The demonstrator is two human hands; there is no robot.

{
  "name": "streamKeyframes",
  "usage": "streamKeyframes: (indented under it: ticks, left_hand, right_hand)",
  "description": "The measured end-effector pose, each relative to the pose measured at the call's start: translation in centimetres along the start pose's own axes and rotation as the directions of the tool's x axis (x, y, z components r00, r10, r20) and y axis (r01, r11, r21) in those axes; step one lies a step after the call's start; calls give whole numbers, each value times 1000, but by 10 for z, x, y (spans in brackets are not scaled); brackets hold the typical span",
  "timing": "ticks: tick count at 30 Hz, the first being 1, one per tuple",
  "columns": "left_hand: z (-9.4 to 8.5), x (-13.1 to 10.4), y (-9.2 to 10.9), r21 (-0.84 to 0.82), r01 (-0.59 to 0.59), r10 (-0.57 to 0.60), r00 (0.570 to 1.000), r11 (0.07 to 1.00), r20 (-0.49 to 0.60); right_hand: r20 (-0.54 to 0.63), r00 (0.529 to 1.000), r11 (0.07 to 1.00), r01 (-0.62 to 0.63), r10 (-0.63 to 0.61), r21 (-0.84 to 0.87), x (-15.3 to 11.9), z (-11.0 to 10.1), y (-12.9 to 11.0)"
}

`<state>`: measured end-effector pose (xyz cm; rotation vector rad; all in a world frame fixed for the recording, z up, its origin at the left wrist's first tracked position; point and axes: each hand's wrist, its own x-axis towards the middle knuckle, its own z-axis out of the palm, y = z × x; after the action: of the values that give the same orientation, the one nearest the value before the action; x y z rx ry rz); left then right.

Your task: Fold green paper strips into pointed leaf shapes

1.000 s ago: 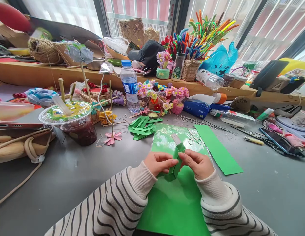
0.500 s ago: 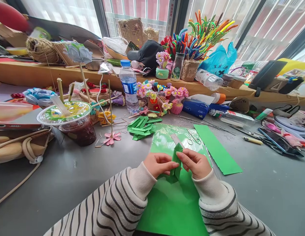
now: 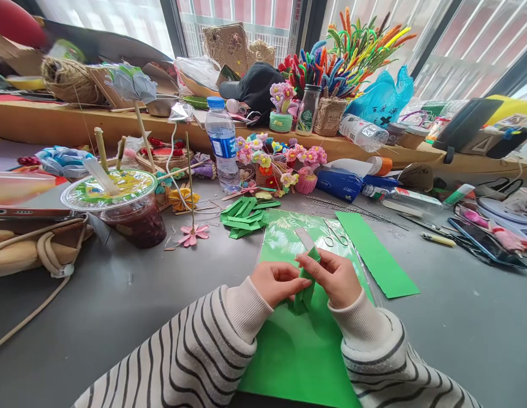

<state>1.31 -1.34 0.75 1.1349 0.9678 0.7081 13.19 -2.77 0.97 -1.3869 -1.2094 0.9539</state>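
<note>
Between my hands is a folded green paper strip (image 3: 305,297), held upright over a plastic-wrapped pack of green paper (image 3: 306,357). My left hand (image 3: 277,283) pinches its left side, thumb in front. My right hand (image 3: 334,276) grips the upper part, with the thumb pressed across the top fold and the fingers behind. Just beyond them, a ruler (image 3: 305,239) and a pair of scissors (image 3: 335,233) lie on the pack. Several folded green paper pieces (image 3: 246,216) are heaped at its far left corner. A flat green paper strip (image 3: 376,255) rests along the right.
A lidded plastic cup of dark drink (image 3: 136,221) stands at left, near a pink paper flower (image 3: 192,234) on a stick. Behind are a water bottle (image 3: 222,144), a blue tissue pack (image 3: 338,184) and crocheted flowers (image 3: 306,161). A phone (image 3: 487,241) lies at right.
My right thumb has moved left across the top of the folded strip, and the strip's open upper end looks narrower. My left hand keeps its pinch; the view has shifted slightly.
</note>
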Motion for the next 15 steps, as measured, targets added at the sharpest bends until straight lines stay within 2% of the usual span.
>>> streamKeyframes:
  ticks: [4, 15]
  left_hand:
    - [1, 0, -2, 14, -17, 17, 1000, 1000, -11]
    - [0, 1, -2, 36, -7, 7, 1000, 999, -2]
  right_hand:
    - [-9, 1000, 998, 18, -19, -66, -1, 2, 1]
    - [48, 996, 994, 73, -69, -83, -2, -1, -3]
